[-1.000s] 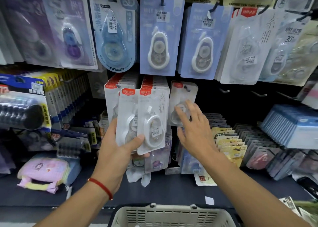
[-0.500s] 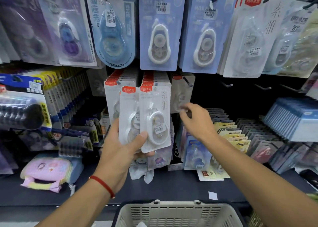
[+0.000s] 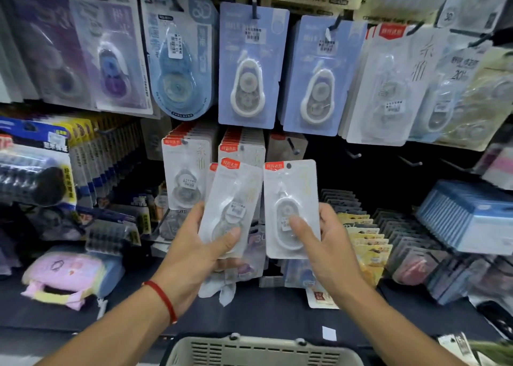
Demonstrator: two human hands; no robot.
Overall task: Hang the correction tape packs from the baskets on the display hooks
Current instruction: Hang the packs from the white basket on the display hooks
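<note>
The basket (image 3: 261, 350) is sitting nearest, at the bottom edge. Above it, the left hand (image 3: 194, 251) is gripping a small stack of packs (image 3: 230, 207), thumb curled over the front. The right hand (image 3: 327, 243) is pinching a single pack (image 3: 291, 199) upright, below an empty hook (image 3: 293, 146).

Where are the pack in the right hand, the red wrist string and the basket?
Pack in the right hand (image 3: 291, 190): head view, on its clear front above the thumb.
Red wrist string (image 3: 163, 299): head view, on the band across the left wrist.
Basket (image 3: 263, 350): head view, on its slotted rim.
</note>
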